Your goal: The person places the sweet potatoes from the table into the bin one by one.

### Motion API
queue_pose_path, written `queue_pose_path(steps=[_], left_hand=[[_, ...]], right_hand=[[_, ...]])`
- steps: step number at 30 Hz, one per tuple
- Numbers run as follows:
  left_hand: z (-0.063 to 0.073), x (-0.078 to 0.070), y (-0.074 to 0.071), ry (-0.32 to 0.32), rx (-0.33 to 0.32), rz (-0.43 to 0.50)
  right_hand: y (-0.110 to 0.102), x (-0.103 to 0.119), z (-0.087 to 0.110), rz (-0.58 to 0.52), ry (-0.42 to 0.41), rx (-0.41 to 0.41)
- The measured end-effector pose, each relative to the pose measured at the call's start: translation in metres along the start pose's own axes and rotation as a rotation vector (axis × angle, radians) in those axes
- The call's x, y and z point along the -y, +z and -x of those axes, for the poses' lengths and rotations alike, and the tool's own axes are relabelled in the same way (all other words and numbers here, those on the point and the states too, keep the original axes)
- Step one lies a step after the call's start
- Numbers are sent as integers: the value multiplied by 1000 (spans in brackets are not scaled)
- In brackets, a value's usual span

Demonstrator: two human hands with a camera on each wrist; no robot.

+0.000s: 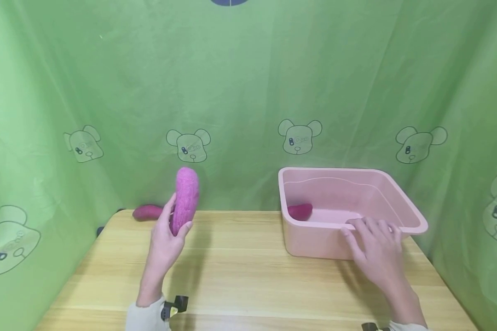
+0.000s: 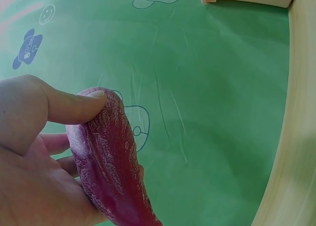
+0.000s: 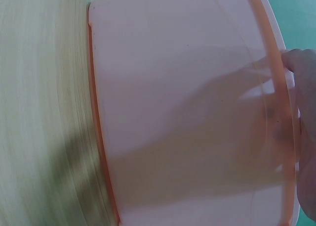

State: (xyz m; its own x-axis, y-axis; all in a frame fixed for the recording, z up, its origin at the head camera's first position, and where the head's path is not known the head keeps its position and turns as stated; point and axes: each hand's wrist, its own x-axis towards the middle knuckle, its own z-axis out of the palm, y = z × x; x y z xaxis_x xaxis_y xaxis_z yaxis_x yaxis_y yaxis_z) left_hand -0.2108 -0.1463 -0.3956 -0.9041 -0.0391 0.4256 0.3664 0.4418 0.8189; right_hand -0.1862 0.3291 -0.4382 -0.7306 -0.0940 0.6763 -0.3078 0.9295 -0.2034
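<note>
My left hand (image 1: 164,248) holds a long, slightly curved purple sweet potato (image 1: 186,195) with wrinkled skin, raised upright over the left of the table. In the left wrist view the thumb presses near one end of the sweet potato (image 2: 111,157) while the fingers support it from behind. My right hand (image 1: 378,253) grips the front rim of a pink plastic bin (image 1: 310,241), fingers over the edge and thumb outside. The bin's front wall (image 3: 173,97) fills much of the right wrist view. Inside the bin, at its left end, lies a dark magenta sweet potato (image 1: 300,212).
Another dark magenta sweet potato (image 1: 147,212) lies at the table's back left corner, partly hidden behind my left hand. The light wooden table (image 1: 240,276) stands against green curtains (image 1: 240,92) printed with bear faces, which enclose it at the back and both sides.
</note>
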Motion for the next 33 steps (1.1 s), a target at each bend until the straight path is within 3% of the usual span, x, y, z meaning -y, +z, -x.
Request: queue_pose_path(steps=[33], left_hand=[[1,-1,17,43,17,-9]], right_hand=[[1,-1,0,-2,-10,-11]])
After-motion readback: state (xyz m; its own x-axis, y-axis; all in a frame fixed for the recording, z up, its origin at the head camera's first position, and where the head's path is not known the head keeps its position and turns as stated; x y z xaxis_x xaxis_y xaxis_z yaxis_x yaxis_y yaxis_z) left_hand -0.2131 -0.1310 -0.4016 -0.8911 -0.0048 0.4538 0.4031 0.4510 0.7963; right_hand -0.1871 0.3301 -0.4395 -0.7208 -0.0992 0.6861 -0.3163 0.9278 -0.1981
